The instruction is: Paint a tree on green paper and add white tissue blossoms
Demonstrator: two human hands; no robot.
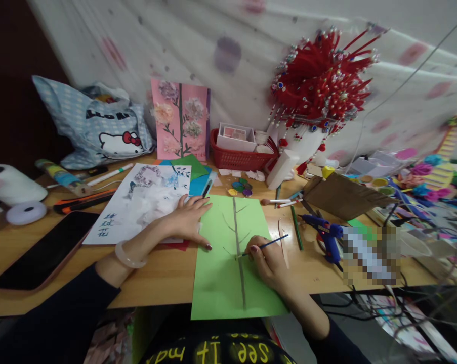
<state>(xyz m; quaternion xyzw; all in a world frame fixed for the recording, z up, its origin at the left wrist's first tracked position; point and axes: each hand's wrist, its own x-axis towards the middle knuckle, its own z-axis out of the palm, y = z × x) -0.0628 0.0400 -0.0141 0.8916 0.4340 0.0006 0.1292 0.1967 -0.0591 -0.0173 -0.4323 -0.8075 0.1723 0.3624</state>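
Observation:
A light green sheet of paper [216, 283] lies in front of me, with a dark painted stem and several thin side branches on it. In my right hand [268, 263] is a thin blue paintbrush [276, 241], its tip touching the paper just left of the stem. My left hand [186, 220] rests with fingers spread, the thumb on the green sheet's left edge. Under that hand and wrist is a white sheet [116, 207] with flower pictures and handwritten characters. Small coloured paint pots [241, 186] stand past the sheet's top edge.
A black phone [46, 250] and an orange cutter [84, 201] lie left. Behind stand a pink flower picture [167, 136] and a red basket [232, 157]. To the right are a blue glue gun [327, 235], cables and a red beaded headdress [323, 86] on a white stand.

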